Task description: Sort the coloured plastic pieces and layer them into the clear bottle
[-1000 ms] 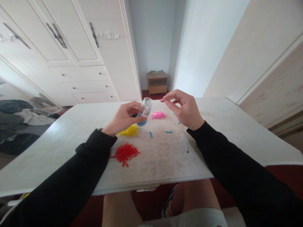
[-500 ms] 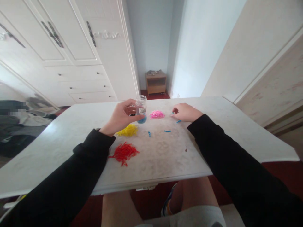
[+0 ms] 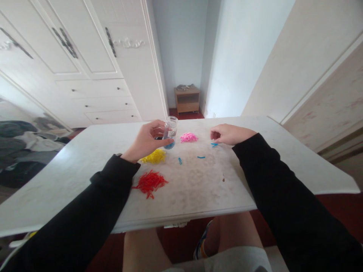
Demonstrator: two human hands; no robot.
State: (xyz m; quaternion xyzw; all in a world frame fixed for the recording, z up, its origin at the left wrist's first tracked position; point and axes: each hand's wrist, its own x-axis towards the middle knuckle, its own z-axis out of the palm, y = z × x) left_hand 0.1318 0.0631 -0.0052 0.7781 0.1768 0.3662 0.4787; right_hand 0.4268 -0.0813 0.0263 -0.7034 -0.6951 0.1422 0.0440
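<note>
My left hand point(image 3: 147, 139) grips a small clear jar point(image 3: 171, 130) held upright, with blue pieces in its bottom. At the right, my right hand point(image 3: 224, 134) has its fingers curled together low over the table; what they hold, if anything, is hidden. Just below those fingers lie thin blue bands point(image 3: 214, 145), which look like rubber bands. Another blue band point(image 3: 201, 157) and a looped blue band point(image 3: 180, 161) rest nearer me. A pink pile of bands point(image 3: 189, 137) sits between my hands. Beneath my left wrist is a yellow pile point(image 3: 154, 156).
A red pile of bands point(image 3: 150, 183) lies near the front of the white table point(image 3: 195, 192). A small brown speck point(image 3: 223, 180) is at its right. Beyond stand a white wardrobe point(image 3: 93, 90) and a little wooden cabinet point(image 3: 187, 100). Clothes point(image 3: 31, 141) are heaped at the left.
My right hand has moved right, away from the pink pile, and more of the blue bands under it now shows. The left hand still holds the jar in nearly the same place.
</note>
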